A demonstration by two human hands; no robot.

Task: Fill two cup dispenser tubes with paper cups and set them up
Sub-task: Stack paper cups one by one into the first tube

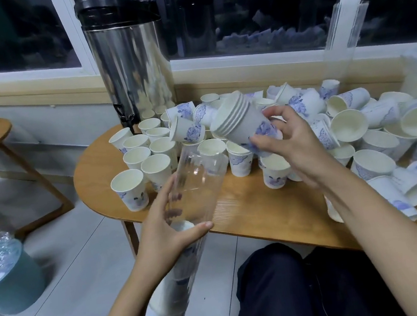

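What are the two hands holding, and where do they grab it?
The left hand grips the clear dispenser tube around its middle. The right hand holds a nested stack of paper cups by its bottom end.

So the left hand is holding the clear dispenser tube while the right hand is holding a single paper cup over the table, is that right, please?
Not quite. The head view shows the right hand holding a nested stack of paper cups, with several rims visible, not a single cup. The rest stands: the left hand holds the clear dispenser tube, and the stack is over the table.
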